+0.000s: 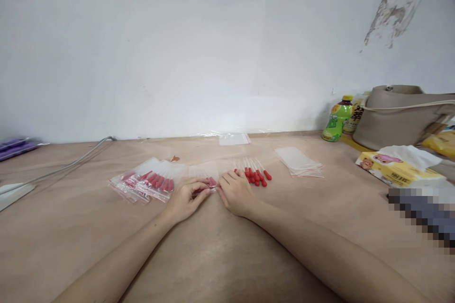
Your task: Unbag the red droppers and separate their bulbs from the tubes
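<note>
In the head view, a clear bag (202, 170) with red bulbs (212, 182) inside lies flat on the tabletop (220, 258), between the two hands. The left hand (185, 199) has its thumb and finger closed on the bag's near edge. The right hand (236, 194) touches the bag's right corner; its fingertips are partly hidden, so I cannot tell whether they grip. Filled bags (153, 181) fan out at left; loose droppers (256, 176) lie just right of the right hand, with flat bags (298, 162) beyond.
</note>
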Action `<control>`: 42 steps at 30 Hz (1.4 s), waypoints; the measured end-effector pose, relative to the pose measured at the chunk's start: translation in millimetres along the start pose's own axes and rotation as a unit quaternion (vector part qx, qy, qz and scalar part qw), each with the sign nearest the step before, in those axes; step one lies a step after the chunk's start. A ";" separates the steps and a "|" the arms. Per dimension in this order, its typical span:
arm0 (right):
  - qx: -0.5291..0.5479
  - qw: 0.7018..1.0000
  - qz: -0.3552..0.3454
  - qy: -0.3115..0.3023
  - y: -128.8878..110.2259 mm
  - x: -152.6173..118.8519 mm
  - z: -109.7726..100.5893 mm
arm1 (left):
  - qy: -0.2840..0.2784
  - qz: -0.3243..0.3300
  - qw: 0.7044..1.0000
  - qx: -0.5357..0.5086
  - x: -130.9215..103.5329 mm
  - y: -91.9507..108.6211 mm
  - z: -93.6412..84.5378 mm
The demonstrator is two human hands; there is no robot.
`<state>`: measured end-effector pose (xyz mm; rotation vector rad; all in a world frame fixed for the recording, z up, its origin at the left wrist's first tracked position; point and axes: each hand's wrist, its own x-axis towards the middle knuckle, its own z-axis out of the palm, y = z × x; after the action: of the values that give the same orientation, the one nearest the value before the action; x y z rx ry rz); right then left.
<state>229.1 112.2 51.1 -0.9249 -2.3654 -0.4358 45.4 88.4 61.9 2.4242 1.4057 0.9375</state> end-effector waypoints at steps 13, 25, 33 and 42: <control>0.047 0.995 -0.050 0.073 3.3 -3.7 10.7 | -0.002 -0.020 1.000 -0.024 0.3 3.8 2.4; 0.062 0.994 -0.087 0.022 -0.6 2.0 8.7 | 0.043 -0.006 0.998 0.046 -1.2 13.4 4.7; 0.238 0.968 -0.077 -0.018 -0.6 -5.9 5.8 | 0.114 -0.039 0.993 0.009 -2.9 3.7 5.9; 0.349 0.937 0.021 0.020 7.0 -28.9 -2.7 | -0.044 -0.003 0.999 -0.011 -12.0 -3.9 -9.2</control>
<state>252.5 100.9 36.5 -0.6093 -2.1975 0.3891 32.8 79.1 62.2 2.4126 1.3653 0.8293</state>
